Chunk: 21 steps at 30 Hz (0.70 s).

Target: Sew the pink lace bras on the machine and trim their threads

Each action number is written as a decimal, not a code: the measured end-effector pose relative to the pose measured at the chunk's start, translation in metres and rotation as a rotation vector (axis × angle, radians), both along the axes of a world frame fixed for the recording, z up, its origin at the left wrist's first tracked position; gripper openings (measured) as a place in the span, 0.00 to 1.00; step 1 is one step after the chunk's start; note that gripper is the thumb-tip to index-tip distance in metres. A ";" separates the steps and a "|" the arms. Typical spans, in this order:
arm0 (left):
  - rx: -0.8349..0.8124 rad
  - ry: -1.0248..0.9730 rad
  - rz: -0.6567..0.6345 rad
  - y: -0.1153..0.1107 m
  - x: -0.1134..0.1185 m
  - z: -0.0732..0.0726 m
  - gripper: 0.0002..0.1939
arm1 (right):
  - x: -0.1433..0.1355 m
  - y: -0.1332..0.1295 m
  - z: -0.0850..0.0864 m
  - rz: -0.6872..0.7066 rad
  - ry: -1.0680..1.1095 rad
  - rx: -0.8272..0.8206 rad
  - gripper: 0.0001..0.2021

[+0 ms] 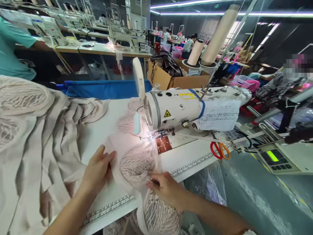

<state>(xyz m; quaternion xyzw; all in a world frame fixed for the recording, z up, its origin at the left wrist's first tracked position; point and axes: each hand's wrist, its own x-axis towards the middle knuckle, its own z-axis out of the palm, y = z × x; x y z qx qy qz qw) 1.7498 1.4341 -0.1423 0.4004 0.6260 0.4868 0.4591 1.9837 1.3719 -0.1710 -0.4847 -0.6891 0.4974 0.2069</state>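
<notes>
A beige lace bra [137, 163] lies under the lit needle area of a white sewing machine [176, 107], with its lower cup hanging over the table's front edge. My left hand [97, 166] is at the left edge of the fabric, thumb and fingertips closed on its plain band. On the right, my right hand [167, 191] pinches the lace near the cup's lower border, its fingers curled together. Part of the fabric beneath the machine head is hidden, and motion slightly blurs the cloth.
A heap of beige bra pieces [41, 130] covers the table's left side. Red and orange scissors [220, 150] lie near the right edge, beside a control panel [276, 158]. Behind the machine stand a cardboard box [161, 75] and thread cones [221, 34]. A co-worker [14, 49] is at left.
</notes>
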 end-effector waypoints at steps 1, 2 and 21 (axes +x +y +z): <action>0.003 0.022 0.009 0.007 -0.011 0.003 0.30 | 0.003 0.000 0.000 -0.011 -0.039 0.019 0.14; 0.027 0.131 0.051 0.012 -0.021 0.005 0.31 | 0.006 0.001 0.000 -0.016 -0.088 0.048 0.11; 0.766 1.146 -1.081 0.028 0.080 -0.038 0.26 | 0.048 0.103 0.033 0.038 -0.786 0.590 0.14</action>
